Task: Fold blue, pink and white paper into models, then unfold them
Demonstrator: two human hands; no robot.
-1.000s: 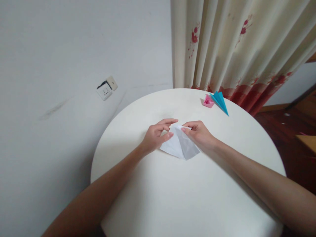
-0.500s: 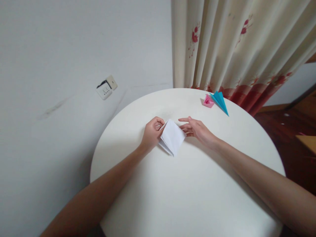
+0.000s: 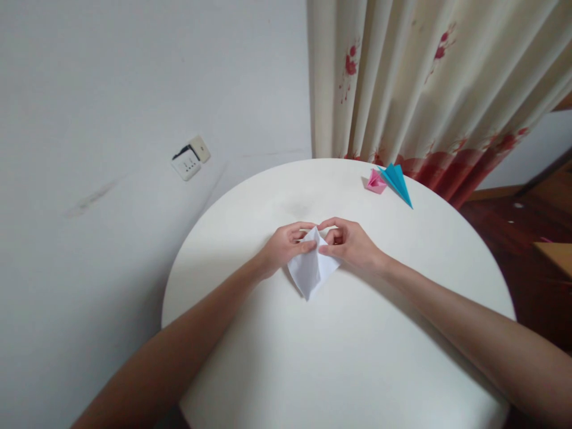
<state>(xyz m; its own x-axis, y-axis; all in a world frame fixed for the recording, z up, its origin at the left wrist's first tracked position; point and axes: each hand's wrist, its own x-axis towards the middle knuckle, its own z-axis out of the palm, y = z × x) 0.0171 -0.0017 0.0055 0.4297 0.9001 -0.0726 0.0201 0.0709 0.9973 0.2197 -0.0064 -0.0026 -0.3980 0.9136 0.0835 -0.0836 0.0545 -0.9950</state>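
Note:
A folded white paper [image 3: 310, 273] lies near the middle of a round white table [image 3: 339, 357], its point aimed toward me. My left hand [image 3: 281, 247] pinches the paper's upper left edge. My right hand [image 3: 353, 244] pinches its upper right edge, thumb and forefinger curled over the top. The two hands almost touch above the paper's upper corner.
A pink folded paper piece [image 3: 375, 182] and a blue folded paper piece [image 3: 397, 182] sit at the table's far right edge. A floral curtain [image 3: 424, 83] hangs behind. A wall socket [image 3: 190, 159] sits on the wall to the left. Dark wooden floor [image 3: 536, 238] lies to the right.
The paper was flipped over to the left by my left hand while the right hand let go. Now both hands grip its top again and it points toward me.

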